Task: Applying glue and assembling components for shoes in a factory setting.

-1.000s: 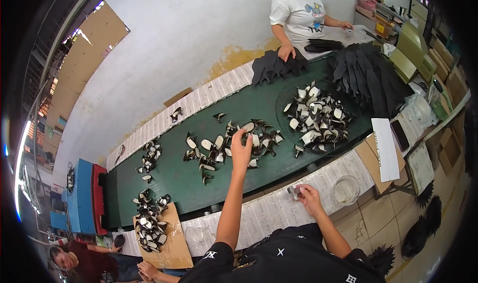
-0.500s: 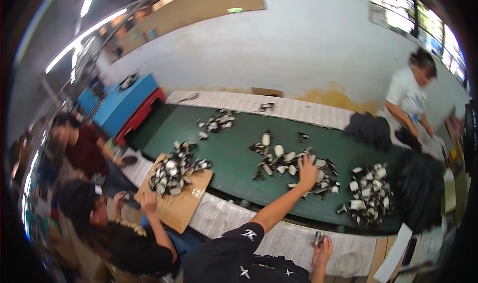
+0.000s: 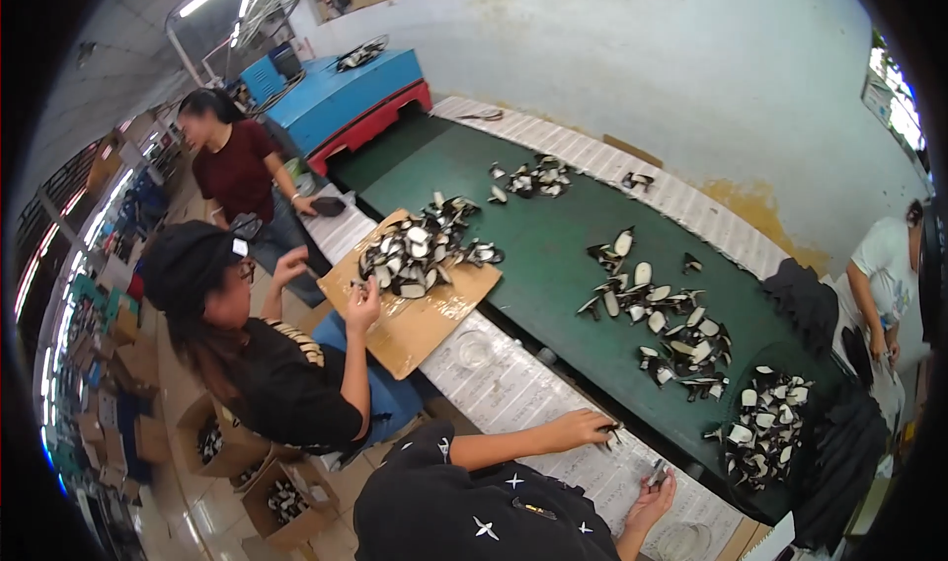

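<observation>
My left hand (image 3: 576,430) is over the pale near ledge (image 3: 523,399) of the green belt, its fingers closed on a small black-and-white piece (image 3: 614,437). Just to its right, my right hand (image 3: 650,504) pinches a small greyish piece (image 3: 658,474) at its fingertips. Both pieces are too small to name more exactly. On the belt (image 3: 592,215) beyond my hands lies a loose spread of small black pieces with white oval faces (image 3: 660,320). A denser heap of the same kind (image 3: 765,428) sits farther right.
A co-worker in a black cap (image 3: 267,354) handles pieces beside a heap (image 3: 415,255) on a cardboard sheet (image 3: 395,349). Clear round dishes (image 3: 474,350) stand on the ledge. Dark cloth (image 3: 834,462) lies at right. Two other people stand around the belt; filled cartons (image 3: 286,502) sit at lower left.
My left hand has drawn back from the spread of pieces to the near ledge, now gripping one beside my right hand. The view has swung left and down.
</observation>
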The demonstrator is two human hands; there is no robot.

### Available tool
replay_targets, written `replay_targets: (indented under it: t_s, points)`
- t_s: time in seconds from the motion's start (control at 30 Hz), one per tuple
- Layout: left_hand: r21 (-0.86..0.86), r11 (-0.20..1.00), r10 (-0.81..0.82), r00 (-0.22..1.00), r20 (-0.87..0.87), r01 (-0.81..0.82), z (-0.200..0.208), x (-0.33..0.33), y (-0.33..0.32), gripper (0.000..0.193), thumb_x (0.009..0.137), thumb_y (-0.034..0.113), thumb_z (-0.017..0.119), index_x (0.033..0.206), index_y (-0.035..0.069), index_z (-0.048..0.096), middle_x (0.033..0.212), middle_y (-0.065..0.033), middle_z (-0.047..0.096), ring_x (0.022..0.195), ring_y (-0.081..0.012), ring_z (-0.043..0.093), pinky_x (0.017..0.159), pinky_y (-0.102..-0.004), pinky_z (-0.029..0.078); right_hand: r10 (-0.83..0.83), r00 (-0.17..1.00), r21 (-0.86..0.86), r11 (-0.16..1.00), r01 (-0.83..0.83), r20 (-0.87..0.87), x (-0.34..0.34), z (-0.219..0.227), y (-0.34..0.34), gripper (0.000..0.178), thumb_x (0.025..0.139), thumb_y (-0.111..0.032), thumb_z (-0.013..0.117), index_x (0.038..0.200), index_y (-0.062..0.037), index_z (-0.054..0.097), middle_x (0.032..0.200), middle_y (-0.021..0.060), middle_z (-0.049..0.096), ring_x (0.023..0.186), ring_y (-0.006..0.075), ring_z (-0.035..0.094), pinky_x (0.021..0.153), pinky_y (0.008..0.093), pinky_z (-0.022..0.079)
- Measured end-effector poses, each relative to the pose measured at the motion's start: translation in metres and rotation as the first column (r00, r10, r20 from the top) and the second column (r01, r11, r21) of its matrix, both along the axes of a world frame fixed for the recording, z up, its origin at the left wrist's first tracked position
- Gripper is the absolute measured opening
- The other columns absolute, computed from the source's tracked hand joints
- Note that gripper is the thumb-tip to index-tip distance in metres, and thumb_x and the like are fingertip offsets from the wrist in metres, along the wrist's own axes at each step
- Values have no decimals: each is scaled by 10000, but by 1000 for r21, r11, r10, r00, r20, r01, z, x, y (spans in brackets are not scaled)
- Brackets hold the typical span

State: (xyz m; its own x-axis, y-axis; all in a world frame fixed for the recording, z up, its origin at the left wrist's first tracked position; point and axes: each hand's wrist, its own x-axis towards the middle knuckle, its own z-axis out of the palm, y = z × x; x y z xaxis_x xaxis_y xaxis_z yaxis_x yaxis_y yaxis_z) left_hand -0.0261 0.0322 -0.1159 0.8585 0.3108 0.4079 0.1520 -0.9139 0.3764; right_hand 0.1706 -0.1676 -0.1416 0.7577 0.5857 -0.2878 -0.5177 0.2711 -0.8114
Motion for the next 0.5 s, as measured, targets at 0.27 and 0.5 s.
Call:
replay_targets:
  t_s: [0.27, 0.5]
  points:
    - [-447, 878, 165, 985, -46, -168, -21, -14, -20, 414, 835, 260, 661, 1189, 89, 532, 1315, -125, 512, 1216, -314, 485, 1041, -463, 339, 38, 999, -20, 999, -38, 25, 7, -8, -6, 334, 960, -236, 528, 1236, -47, 527, 1180, 81, 573, 1038, 178, 564, 826, 322, 498]
    - [-253, 967, 17, 999, -48, -29, -20, 2, 6, 305, 811, 244, 683, 1100, 159, 640, 1456, -147, 373, 1402, -383, 229, 1090, -571, 240, 89, 996, 6, 996, -89, -23, -7, 39, 22, 296, 955, -204, 546, 1203, -42, 548, 1083, 67, 592, 917, 174, 589, 806, 342, 529]
